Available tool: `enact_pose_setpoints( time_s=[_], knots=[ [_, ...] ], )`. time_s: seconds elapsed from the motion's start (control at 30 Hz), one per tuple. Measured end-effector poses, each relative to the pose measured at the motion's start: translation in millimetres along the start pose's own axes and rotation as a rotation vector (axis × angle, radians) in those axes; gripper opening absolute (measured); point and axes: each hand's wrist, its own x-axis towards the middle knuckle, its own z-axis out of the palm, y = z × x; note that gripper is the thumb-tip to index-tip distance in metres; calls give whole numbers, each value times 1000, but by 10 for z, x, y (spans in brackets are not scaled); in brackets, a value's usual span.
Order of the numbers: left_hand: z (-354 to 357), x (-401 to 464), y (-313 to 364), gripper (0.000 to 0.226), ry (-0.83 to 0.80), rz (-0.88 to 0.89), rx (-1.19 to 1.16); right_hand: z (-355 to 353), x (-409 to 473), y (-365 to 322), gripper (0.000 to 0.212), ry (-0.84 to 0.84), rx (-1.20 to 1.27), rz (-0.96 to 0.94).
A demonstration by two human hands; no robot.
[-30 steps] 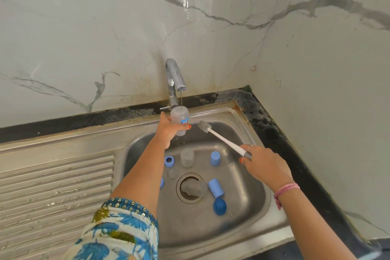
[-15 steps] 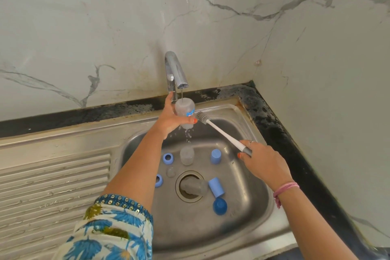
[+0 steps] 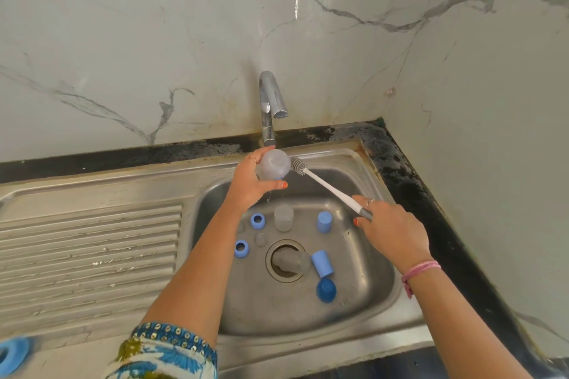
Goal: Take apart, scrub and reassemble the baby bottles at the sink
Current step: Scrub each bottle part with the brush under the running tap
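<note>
My left hand (image 3: pixel 255 183) grips a clear bottle body (image 3: pixel 274 164) below the tap (image 3: pixel 271 101), its base turned up toward me, water dripping from it. My right hand (image 3: pixel 391 228) holds the grey grip of a white bottle brush (image 3: pixel 326 184); its grey head (image 3: pixel 298 165) touches the bottle's right side. In the sink (image 3: pixel 378 292) lie two blue collar rings (image 3: pixel 257 220) (image 3: pixel 241 248), a clear bottle standing upright (image 3: pixel 284 218), a clear nipple (image 3: pixel 260 239), light blue caps (image 3: pixel 324 221) (image 3: pixel 322 263), a dark blue cap (image 3: pixel 325 290) and a clear bottle (image 3: pixel 292 261) over the drain.
A ribbed steel drainboard (image 3: pixel 89 252) lies to the left of the basin. Another blue ring (image 3: pixel 12 354) sits at the bottom left corner. A black counter edge (image 3: pixel 431 203) runs along the back and right, below marble walls.
My left hand lowered the bottle away from the spout and turned it base-up. The brush head stayed against the bottle's right side. The running stream from the tap is gone.
</note>
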Motion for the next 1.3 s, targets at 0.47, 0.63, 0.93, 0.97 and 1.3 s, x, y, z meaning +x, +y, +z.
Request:
enact_pose_setpoints(
  time_s=[0.47,0.63,0.93,0.97,1.3],
  knots=[
    [-73,-884,-150,75,103,-113,-33,158,-397,55,30,-106,231,-118],
    [-65,-1163,-177,78,97,-141,104,188,-542,-1,33,-101,256,-156],
    [-123,-1505,-263,86,71,-172,117,334,-704,-89,34,-143,259,-112],
    [-151,-1551,-257,89,78,-170,101,364,-732,-115,32,-152,256,-111],
    [-996,-2291,-247,84,336,-160,120,725,-1220,-693,26,-94,340,-95]
  ],
)
